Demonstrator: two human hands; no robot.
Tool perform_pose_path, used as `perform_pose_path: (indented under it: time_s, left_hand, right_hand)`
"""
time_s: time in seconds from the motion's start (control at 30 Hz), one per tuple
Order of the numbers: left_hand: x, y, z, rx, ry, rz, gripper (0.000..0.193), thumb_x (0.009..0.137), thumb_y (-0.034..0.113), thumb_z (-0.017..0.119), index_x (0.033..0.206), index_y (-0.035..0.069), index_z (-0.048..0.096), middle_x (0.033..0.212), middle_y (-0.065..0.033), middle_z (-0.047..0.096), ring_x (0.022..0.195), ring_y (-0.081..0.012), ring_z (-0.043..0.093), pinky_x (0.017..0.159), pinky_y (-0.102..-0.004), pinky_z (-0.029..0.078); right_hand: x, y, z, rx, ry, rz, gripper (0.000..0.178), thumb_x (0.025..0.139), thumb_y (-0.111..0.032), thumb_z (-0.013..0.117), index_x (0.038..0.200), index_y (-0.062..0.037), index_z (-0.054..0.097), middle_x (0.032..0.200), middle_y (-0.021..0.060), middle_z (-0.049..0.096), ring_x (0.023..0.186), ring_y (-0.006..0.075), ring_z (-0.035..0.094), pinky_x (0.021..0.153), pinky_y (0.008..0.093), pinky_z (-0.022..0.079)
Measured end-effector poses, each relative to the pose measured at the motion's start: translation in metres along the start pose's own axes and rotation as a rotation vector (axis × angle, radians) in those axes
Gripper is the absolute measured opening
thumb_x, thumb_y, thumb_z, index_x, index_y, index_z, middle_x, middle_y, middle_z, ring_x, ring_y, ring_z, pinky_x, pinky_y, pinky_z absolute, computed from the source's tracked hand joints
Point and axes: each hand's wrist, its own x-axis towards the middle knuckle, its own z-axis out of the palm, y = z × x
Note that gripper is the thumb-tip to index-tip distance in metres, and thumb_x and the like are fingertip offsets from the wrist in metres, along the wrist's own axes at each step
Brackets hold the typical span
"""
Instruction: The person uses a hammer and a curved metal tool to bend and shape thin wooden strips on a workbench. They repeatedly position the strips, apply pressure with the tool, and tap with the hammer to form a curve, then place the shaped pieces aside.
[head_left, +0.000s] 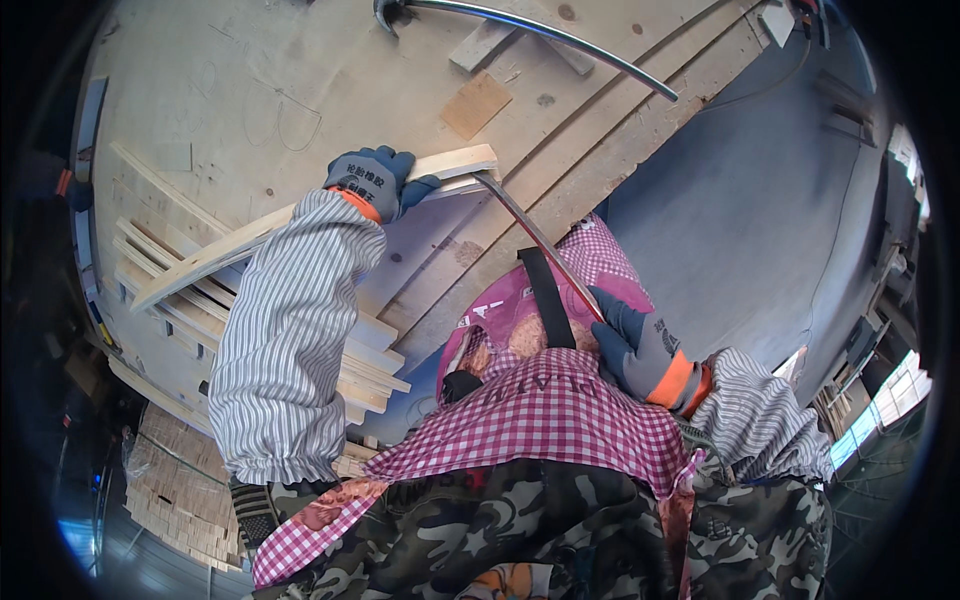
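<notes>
My left hand (372, 184), in a grey-blue rubber-coated glove with an orange cuff, is closed around a long pale wooden strip (455, 162). The strip slants from a pile at the left up to its cut end near the middle of the table. My right hand (640, 345), gloved the same way, grips the lower end of a slim metal bar (540, 240) with a reddish side. The bar's far tip meets the underside of the strip's end; whether it is wedged in there, I cannot tell.
Behind the hands lies a claw hammer (540, 30) with a long shiny handle, near a small square of board (477, 105) and wood offcuts (484, 45). More strips (200, 290) are piled at the left. The wooden tabletop (240, 90) ends in a diagonal edge by my apron.
</notes>
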Motion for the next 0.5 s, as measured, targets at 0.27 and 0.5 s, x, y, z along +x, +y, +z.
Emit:
perform_pose_path:
  time_s: [0.27,0.5]
  left_hand:
    - [-0.004,-0.003,0.009,0.057,0.060,-0.022,0.047,0.084,0.051,0.048,0.110,0.012,0.056,0.097,-0.0103,0.061,0.089,-0.0276,0.059,0.076,-0.0396,0.047]
    - [0.006,-0.005,0.000,0.036,-0.060,-0.141,0.043,0.088,0.050,0.040,0.114,0.019,0.056,0.108,-0.0067,0.060,0.097,-0.0258,0.058,0.083,-0.0383,0.045]
  right_hand:
    - [0.029,0.034,0.003,-0.407,0.049,-0.119,0.045,0.085,-0.015,0.053,0.128,-0.0046,0.044,0.070,0.0230,0.059,0.058,0.0352,0.058,0.055,0.0383,0.045]
    - [0.023,-0.055,-0.051,0.138,-0.215,0.186,0.043,0.088,-0.013,0.042,0.129,-0.0031,0.043,0.059,0.0018,0.054,0.042,0.0052,0.046,0.038,0.0184,0.035]
